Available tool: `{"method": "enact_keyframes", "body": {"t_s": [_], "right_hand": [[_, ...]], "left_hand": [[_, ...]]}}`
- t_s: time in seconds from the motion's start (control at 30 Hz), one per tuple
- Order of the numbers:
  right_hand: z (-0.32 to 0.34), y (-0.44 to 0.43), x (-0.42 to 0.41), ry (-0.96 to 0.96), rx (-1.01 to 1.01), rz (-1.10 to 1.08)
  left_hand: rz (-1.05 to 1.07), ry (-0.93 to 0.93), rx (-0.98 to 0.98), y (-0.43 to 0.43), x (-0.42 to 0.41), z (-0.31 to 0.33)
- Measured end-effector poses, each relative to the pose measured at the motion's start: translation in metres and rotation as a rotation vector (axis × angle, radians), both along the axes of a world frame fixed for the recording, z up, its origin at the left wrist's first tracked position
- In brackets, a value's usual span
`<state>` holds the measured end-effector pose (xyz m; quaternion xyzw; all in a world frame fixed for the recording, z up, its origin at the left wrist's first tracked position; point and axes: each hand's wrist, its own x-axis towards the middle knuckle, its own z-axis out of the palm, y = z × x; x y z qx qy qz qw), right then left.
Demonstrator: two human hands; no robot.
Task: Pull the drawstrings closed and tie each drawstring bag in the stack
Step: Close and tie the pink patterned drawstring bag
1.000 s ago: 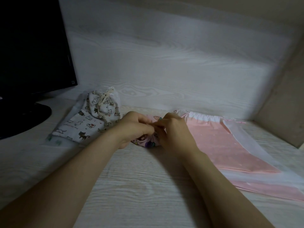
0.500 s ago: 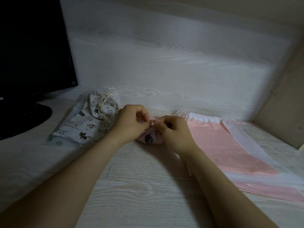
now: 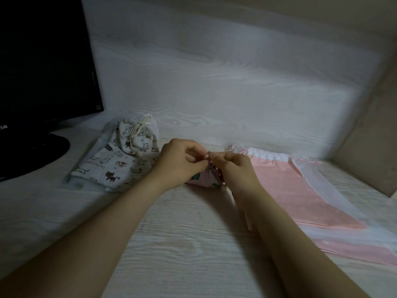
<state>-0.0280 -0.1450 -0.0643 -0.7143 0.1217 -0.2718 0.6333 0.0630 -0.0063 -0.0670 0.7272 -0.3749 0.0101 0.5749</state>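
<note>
Pinching the thin drawstring (image 3: 208, 157) of a small pink printed fabric bag (image 3: 204, 179), left hand (image 3: 178, 162) and right hand (image 3: 234, 166) are meeting at frame centre, fingers of both curled tight on the cord. Bag is sitting on the pale wood-grain desk (image 3: 182, 244). Tied white cat-print pouch (image 3: 137, 140) is lying left of it; flat pink bags (image 3: 290, 190) are lying right; black monitor (image 3: 43, 61) is standing upper left.
</note>
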Motion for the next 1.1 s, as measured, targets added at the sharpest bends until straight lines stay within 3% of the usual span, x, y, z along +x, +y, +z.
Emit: {"method": "enact_keyframes", "body": {"t_s": [0.17,0.27,0.33,0.47,0.67,0.97,1.1], "right_hand": [[-0.001,-0.001,0.001,-0.021,-0.041,-0.013],[-0.001,0.001,0.002,-0.021,-0.047,-0.019],[-0.001,0.0,0.002,-0.018,-0.039,-0.04],[0.0,-0.001,0.001,-0.017,-0.051,-0.06],[-0.002,0.001,0.003,0.008,-0.09,-0.03],[0.0,-0.001,-0.001,-0.038,-0.094,-0.023],[0.0,-0.001,-0.001,-0.027,-0.129,-0.027]], "left_hand": [[0.031,-0.03,-0.007,0.001,0.003,0.001],[-0.025,0.179,0.024,0.0,0.002,0.009],[-0.071,0.309,-0.064,0.001,0.003,0.015],[-0.024,0.392,-0.223,0.011,0.005,0.025],[0.005,0.37,0.094,0.011,-0.004,0.024],[-0.194,0.458,0.111,0.012,-0.006,0.022],[-0.165,0.468,0.146,0.008,-0.003,0.02]]}}
